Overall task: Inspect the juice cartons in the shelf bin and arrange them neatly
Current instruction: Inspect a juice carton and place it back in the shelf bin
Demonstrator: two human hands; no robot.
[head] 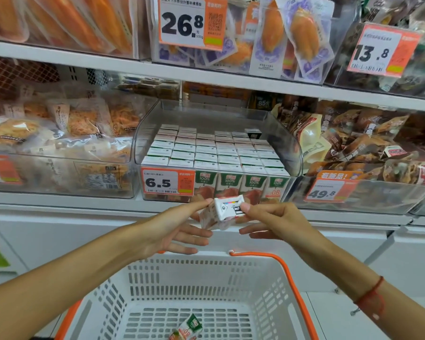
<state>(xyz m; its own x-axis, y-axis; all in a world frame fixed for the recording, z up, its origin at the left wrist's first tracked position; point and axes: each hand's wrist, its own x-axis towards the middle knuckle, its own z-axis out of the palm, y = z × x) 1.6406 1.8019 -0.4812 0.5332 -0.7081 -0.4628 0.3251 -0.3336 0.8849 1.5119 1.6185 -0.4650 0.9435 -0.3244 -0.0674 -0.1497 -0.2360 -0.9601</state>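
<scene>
A small juice carton is held between both hands just below the shelf edge, its white end with a barcode turned toward me. My left hand pinches its left side with thumb and forefinger. My right hand pinches its right end. Behind them a clear shelf bin holds several rows of upright juice cartons, white tops up, with green and apple-printed fronts showing at the bin's front. One more carton lies on its side in the basket below.
A white shopping basket with orange handles sits under my arms. An orange 6.5 price tag hangs on the bin front. Neighbouring clear bins hold bagged snacks at left and wrapped meat snacks at right.
</scene>
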